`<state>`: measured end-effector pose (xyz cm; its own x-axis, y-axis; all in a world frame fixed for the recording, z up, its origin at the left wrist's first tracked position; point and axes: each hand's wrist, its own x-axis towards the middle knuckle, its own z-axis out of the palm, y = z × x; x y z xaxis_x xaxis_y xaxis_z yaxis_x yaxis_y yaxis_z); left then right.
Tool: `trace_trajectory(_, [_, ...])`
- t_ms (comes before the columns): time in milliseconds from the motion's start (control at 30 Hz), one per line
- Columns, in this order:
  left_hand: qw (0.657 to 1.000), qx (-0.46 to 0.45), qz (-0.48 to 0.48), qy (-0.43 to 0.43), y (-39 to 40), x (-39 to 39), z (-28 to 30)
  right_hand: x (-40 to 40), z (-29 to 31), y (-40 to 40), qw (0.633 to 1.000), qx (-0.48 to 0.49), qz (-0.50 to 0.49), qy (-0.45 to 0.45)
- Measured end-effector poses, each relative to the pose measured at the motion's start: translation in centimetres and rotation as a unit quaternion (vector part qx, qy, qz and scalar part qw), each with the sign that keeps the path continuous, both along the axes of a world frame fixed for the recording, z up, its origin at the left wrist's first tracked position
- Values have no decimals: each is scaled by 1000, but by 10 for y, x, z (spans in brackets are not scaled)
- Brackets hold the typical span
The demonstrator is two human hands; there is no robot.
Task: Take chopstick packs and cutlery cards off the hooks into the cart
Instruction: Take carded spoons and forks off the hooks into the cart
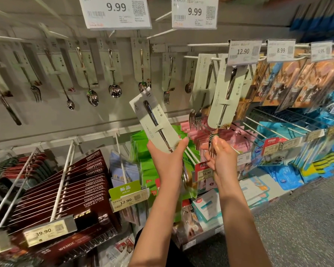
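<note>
The left hand gripped a loose cutlery card by its lower end, tilted, below the hooks. The right hand pinched the fork tines of a card hanging on its hook.

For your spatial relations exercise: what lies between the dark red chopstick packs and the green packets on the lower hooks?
In the head view, pale blue packets hang between the chopstick packs and the green packets.
</note>
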<state>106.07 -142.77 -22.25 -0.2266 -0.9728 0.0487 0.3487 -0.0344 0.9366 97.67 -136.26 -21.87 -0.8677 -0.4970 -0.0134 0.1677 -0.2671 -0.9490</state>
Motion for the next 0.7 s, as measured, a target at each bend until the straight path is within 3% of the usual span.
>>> trace_trajectory(467, [1000,-9,-7,13,-17,-4,10,7,-11,-10,995,-16,81,52])
trace_trajectory(700, [998,-58,-6,-5,-24,-2,25,5,-13,-14,998,-22,46,35])
